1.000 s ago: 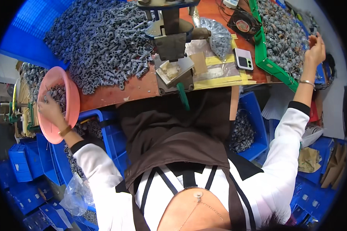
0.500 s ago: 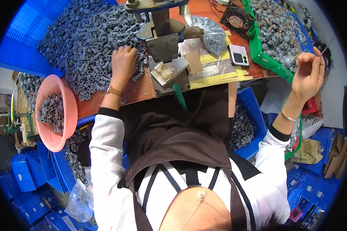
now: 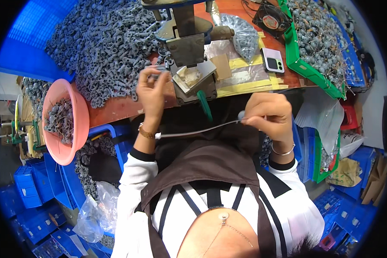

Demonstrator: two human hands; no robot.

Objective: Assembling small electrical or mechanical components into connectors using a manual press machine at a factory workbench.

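My left hand (image 3: 151,92) is raised at the table's front edge, just left of the bench press (image 3: 185,47). Its fingers pinch a small grey plastic fitting (image 3: 161,68), partly hidden by the fingertips. Over my lap, my right hand (image 3: 268,112) is closed on a thin grey cord (image 3: 198,132) with a grey ball (image 3: 241,115) at the gripped end. The cord stretches left, and its white tip (image 3: 158,136) comes near my left wrist. A pale block (image 3: 206,72) with a hollowed yellowish insert sits under the press head.
A large heap of grey fittings (image 3: 112,47) covers the table's left side. A pink basin (image 3: 81,122) of corded parts stands left. At right are a green-edged tray (image 3: 293,53), a phone (image 3: 272,60) and a fan (image 3: 271,19). A green handle (image 3: 204,105) juts toward my lap.
My left hand has come off the heap toward the press, now with a fitting. My right hand has moved from beside the green tray to over my lap, bringing the corded ball.
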